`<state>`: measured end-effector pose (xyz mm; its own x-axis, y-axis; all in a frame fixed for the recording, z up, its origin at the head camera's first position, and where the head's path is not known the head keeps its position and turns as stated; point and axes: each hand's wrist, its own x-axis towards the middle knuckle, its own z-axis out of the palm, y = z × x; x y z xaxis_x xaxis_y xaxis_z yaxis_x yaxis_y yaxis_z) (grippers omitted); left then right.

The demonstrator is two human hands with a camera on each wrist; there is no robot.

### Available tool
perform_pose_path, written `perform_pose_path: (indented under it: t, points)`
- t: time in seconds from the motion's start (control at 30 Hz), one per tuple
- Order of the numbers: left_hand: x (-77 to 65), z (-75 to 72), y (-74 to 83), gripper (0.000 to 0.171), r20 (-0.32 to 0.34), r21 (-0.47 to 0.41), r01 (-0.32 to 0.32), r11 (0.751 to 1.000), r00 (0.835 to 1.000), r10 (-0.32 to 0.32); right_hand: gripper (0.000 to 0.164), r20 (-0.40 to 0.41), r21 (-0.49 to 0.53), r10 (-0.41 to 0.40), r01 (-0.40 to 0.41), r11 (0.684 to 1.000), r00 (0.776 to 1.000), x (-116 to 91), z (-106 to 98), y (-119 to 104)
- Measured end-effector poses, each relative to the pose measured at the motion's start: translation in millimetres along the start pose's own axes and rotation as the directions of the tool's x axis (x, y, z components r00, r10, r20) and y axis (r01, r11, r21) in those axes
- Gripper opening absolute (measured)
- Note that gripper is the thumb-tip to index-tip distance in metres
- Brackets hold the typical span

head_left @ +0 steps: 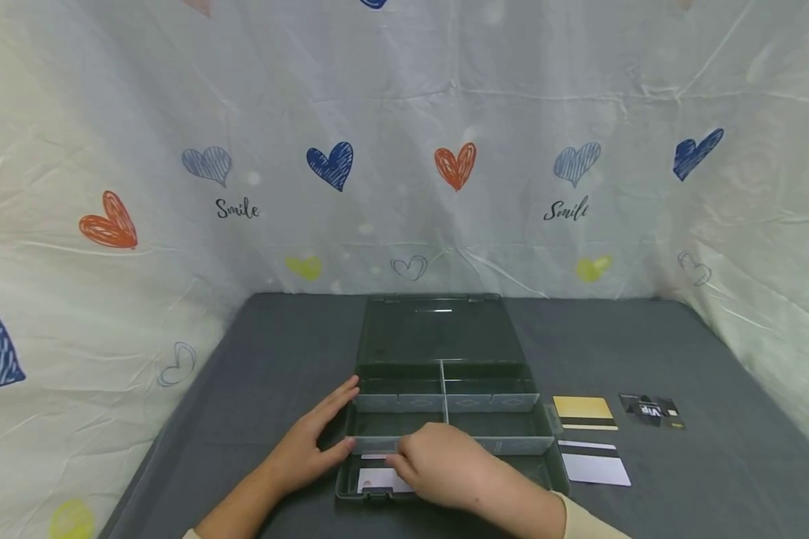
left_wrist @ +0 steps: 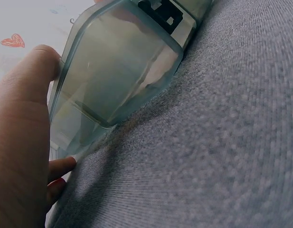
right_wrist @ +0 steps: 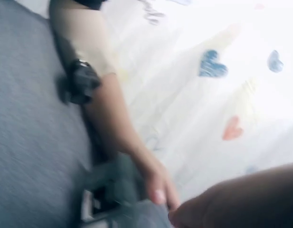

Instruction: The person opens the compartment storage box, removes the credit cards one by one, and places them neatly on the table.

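A dark green translucent plastic box (head_left: 551,479) with its lid (head_left: 441,329) laid back stands on the grey cloth. Clear dividers (head_left: 404,403) split it into compartments. In the front left compartment lies a white card (head_left: 377,480) with a dark stripe. My right hand (head_left: 445,464), fingers bent, reaches over this card, covering its right part; I cannot tell whether the fingertips grip it. My left hand (head_left: 303,449) rests against the box's left side, fingers extended; the left wrist view shows the thumb (left_wrist: 44,59) at the upper rim of the box.
Right of the box lie a gold card (head_left: 585,412), a white striped card (head_left: 595,464) and a black VIP card (head_left: 650,411). The grey cloth (head_left: 290,337) covers the table. A curtain (head_left: 391,112) printed with hearts hangs behind and on both sides.
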<state>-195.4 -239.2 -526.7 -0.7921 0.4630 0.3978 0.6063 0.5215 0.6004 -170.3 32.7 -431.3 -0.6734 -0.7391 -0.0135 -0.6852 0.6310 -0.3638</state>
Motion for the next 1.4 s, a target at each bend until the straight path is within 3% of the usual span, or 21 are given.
perform_pose_path:
  t: [0.13, 0.3, 0.47, 0.53, 0.67, 0.8, 0.9, 1.1, 1.4]
  points:
    - [-0.1, -0.3, 0.2, 0.071, -0.005, 0.008, 0.006, 1.0, 1.0, -0.006, 0.035, -0.037, -0.123, 0.001, -0.005, 0.992, 0.999, -0.9, 10.1, -8.7]
    - [0.9, -0.6, 1.6, 0.071, -0.012, -0.004, 0.004, 1.0, 1.0, -0.004, 0.028, -0.113, -0.148, 0.035, -0.052, 0.988, 0.993, -0.7, 17.1, -11.3]
    - [1.6, -1.2, 2.5, 0.071, -0.015, -0.009, -0.007, 1.0, 1.0, 0.007, 0.032, -0.13, -0.17, 0.068, -0.09, 0.981, 0.989, -0.3, 21.1, -10.6]
    - [1.4, -1.3, 2.4, 0.071, -0.013, -0.011, -0.008, 1.0, 1.0, 0.008, 0.029, -0.128, -0.136, 0.066, -0.083, 0.987, 0.99, 0.8, 22.5, -9.6]
    - [0.3, -1.4, 1.7, 0.071, -0.007, -0.008, 0.0, 1.0, 1.0, 0.0, 0.022, -0.13, 0.05, 0.084, -0.078, 0.996, 0.988, 2.7, 22.0, -6.6]
    - [-0.3, -1.4, 1.7, 0.07, 0.002, -0.004, 0.01, 1.0, 1.0, -0.01, 0.015, -0.114, 0.228, 0.134, -0.105, 0.968, 0.984, 1.9, 15.8, -2.5]
    - [-0.2, -1.4, 1.8, 0.07, 0.008, -0.008, 0.02, 1.0, 1.0, -0.02, 0.011, -0.103, 0.299, 0.153, -0.116, 0.947, 0.983, 0.6, 9.4, 0.2]
    - [0.2, -1.4, 0.8, 0.07, 0.015, -0.002, 0.026, 1.0, 1.0, -0.026, 0.007, -0.107, 0.323, 0.144, -0.103, 0.941, 0.984, -2.2, 0.8, 0.5]
    - [1.3, -1.4, 0.7, 0.07, 0.003, 0.001, 0.013, 1.0, 1.0, -0.013, 0.02, -0.22, 0.305, 0.175, -0.103, 0.947, 0.96, 0.6, 5.3, -2.7]
